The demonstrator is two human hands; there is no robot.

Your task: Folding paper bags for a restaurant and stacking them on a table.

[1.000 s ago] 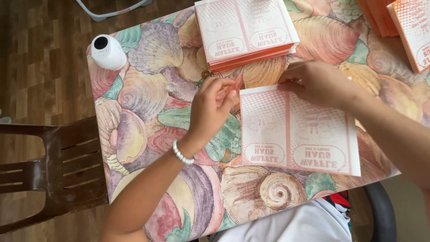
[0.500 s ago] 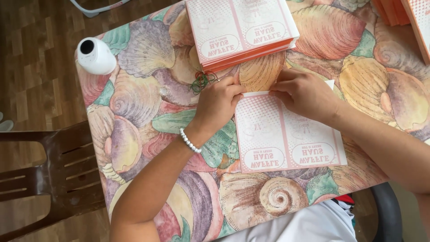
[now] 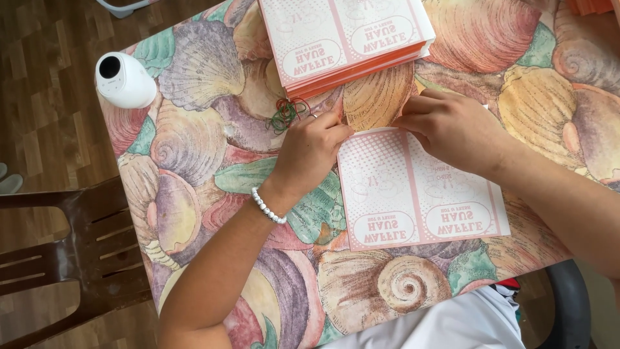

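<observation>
— Where is the paper sheet (image 3: 420,194)?
— Flat on the shell-print table (image 3: 194,148), below the paper stack (image 3: 349,39).
— And the hands?
— Left hand (image 3: 313,145) and right hand (image 3: 452,126) both pinch its top edge.

A desk (image 3: 194,148) covered in a cloth printed with large seashells fills most of the view. Near its far left corner stands a small white rounded device (image 3: 124,81) with a dark round opening on top. A tangle of red and green rubber bands (image 3: 287,113) lies just beside a stack of pink-and-white printed sheets (image 3: 345,35). A dark brown slatted chair (image 3: 61,252) stands at the left on a wooden floor (image 3: 39,123).
</observation>
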